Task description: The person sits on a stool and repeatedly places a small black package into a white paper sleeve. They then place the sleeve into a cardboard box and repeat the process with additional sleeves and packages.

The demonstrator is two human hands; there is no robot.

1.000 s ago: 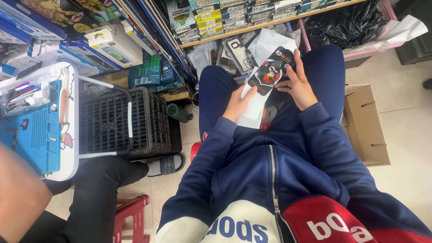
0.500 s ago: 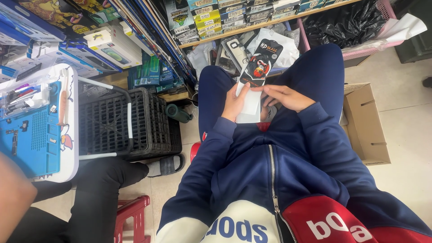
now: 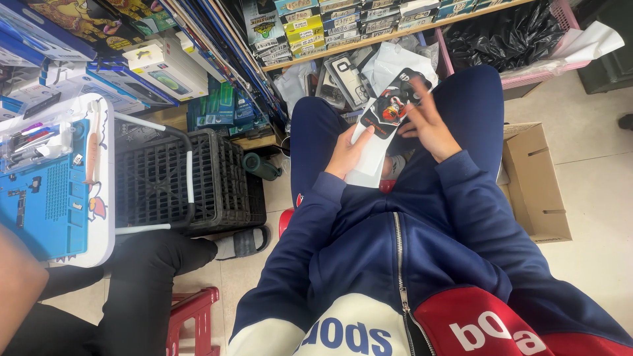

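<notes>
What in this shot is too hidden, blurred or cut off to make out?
Head view:
- Right hand: fingers motion-blurred, grip unclear.
- White sleeve: partly covered by the left hand and black phone case.
- Cardboard box: inside hidden by its flaps and the sleeve.
- Shelf boxes: too small.

Left hand (image 3: 348,150) closed in grip, thumb up; right hand (image 3: 427,120) fingers spread, arms bent inward
</notes>
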